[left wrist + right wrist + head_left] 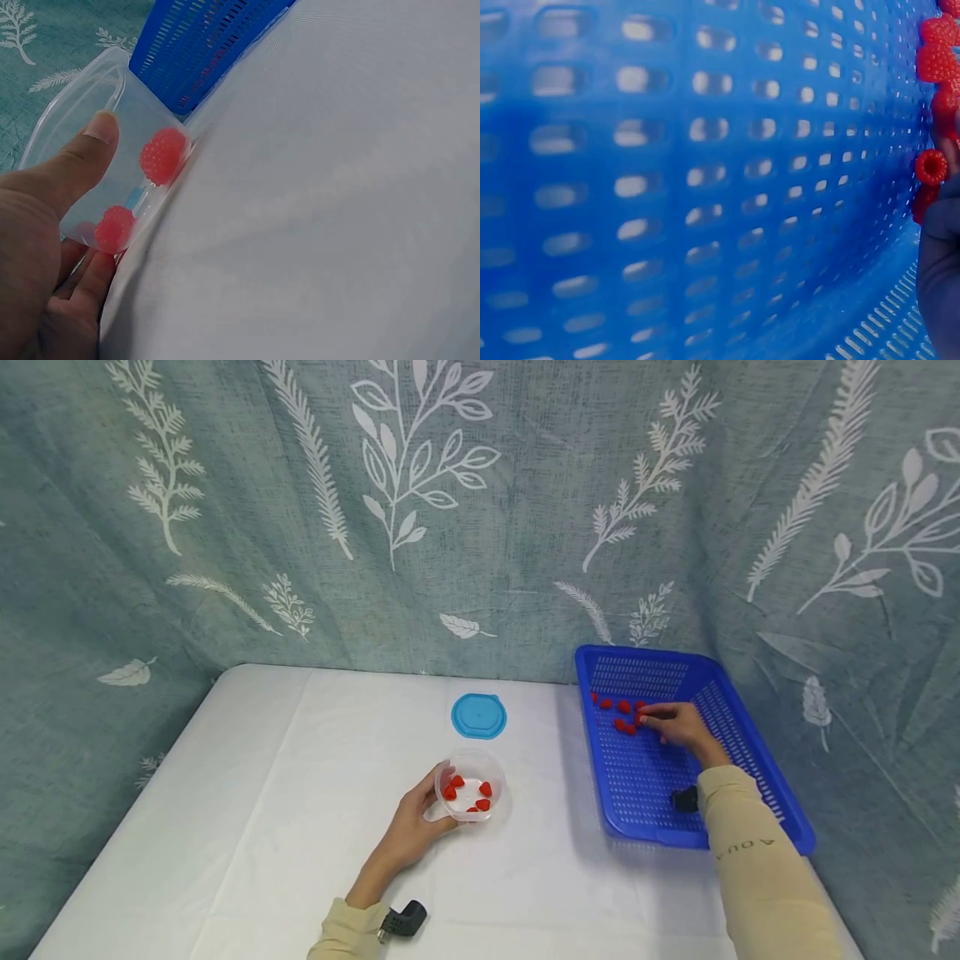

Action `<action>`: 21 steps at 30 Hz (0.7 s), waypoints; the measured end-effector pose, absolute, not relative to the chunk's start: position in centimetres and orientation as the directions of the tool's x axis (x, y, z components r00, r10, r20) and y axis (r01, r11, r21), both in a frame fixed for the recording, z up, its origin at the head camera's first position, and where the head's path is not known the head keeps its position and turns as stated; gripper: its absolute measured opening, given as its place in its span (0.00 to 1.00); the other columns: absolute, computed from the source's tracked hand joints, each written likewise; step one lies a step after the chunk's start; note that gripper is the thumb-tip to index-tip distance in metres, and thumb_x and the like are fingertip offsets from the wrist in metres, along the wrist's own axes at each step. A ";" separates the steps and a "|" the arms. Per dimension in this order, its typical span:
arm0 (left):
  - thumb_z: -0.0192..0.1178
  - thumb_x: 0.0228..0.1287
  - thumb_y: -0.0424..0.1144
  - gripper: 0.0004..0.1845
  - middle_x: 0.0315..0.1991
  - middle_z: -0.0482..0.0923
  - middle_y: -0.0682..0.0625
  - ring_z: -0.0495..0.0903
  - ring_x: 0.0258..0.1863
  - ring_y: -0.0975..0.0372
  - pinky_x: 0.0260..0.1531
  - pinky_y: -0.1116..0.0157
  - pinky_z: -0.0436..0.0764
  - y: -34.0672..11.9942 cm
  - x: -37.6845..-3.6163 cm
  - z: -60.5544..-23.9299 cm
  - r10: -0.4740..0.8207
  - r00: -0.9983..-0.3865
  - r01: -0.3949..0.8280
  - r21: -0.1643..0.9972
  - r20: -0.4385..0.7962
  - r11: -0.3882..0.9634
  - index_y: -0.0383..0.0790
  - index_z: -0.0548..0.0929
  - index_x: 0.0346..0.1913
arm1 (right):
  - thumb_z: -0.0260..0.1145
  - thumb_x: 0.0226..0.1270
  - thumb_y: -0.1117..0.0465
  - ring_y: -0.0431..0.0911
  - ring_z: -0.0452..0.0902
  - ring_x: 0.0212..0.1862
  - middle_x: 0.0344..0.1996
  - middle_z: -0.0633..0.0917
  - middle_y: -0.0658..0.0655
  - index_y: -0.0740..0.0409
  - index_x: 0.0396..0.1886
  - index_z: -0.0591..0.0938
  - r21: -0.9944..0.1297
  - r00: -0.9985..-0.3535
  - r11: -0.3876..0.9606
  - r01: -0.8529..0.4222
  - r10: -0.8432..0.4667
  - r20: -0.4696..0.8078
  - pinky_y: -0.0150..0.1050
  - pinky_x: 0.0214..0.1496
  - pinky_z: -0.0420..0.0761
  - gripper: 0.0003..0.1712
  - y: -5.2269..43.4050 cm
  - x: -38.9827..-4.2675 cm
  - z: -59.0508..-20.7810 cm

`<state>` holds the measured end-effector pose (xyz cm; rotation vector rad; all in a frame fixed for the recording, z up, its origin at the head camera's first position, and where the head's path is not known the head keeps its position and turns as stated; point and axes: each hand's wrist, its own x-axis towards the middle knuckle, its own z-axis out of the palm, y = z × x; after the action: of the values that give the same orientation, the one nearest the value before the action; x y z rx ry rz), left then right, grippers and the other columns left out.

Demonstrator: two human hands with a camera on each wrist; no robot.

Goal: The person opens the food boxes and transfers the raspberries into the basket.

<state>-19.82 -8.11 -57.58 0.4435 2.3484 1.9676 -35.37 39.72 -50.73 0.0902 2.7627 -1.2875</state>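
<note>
My left hand (412, 827) holds a clear plastic tub (491, 768) by its side on the white table. Several red raspberries lie inside, and two of them, such as this raspberry (163, 156), show through the wall in the left wrist view. In that view the thumb (86, 154) presses the outside of the tub, with fingers beneath. Over in the blue basket (622, 814), my right hand (678, 727) pinches a raspberry (639, 719) between thumb and fingertips. Other raspberries (624, 706) lie close beside it; the right wrist view shows only part of the hand (941, 247) at its edge.
Behind the tub, a round blue lid (478, 717) lies flat on the white table (337, 752). The basket's raised, slotted walls surround the right hand. A green leaf-patterned cloth (525, 527) hangs along the back and sides.
</note>
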 end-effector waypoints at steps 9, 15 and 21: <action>0.74 0.57 0.31 0.48 0.74 0.69 0.43 0.69 0.73 0.48 0.72 0.54 0.67 -8.2 -19.8 -57.6 0.250 -0.955 0.202 0.966 0.159 0.158 0.41 0.62 0.79 | 0.69 0.69 0.65 0.39 0.76 0.27 0.40 0.89 0.58 0.77 0.58 0.79 -0.770 -0.996 0.634 0.070 -0.002 -0.092 0.32 0.23 0.81 0.23 39.9 -35.5 -51.2; 0.74 0.57 0.31 0.48 0.74 0.69 0.43 0.69 0.73 0.48 0.72 0.54 0.67 -8.1 -19.8 -57.6 0.248 -0.957 0.196 0.967 0.151 0.166 0.41 0.62 0.79 | 0.70 0.69 0.63 0.39 0.77 0.31 0.43 0.89 0.62 0.76 0.59 0.80 -0.763 -0.996 0.642 0.072 -0.001 -0.095 0.32 0.24 0.82 0.25 39.9 -35.4 -51.1; 0.75 0.56 0.31 0.48 0.73 0.69 0.41 0.69 0.72 0.46 0.73 0.52 0.66 -8.1 -19.9 -57.6 0.246 -0.956 0.206 0.963 0.160 0.176 0.41 0.61 0.79 | 0.69 0.68 0.66 0.39 0.76 0.23 0.48 0.85 0.72 0.78 0.59 0.78 -0.744 -0.998 0.666 0.051 -0.002 -0.070 0.35 0.22 0.82 0.24 39.2 -35.4 -49.5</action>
<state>-19.85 -8.15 -57.63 0.4586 2.3842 1.9438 -35.37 39.17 -49.48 0.0416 2.8078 -1.2567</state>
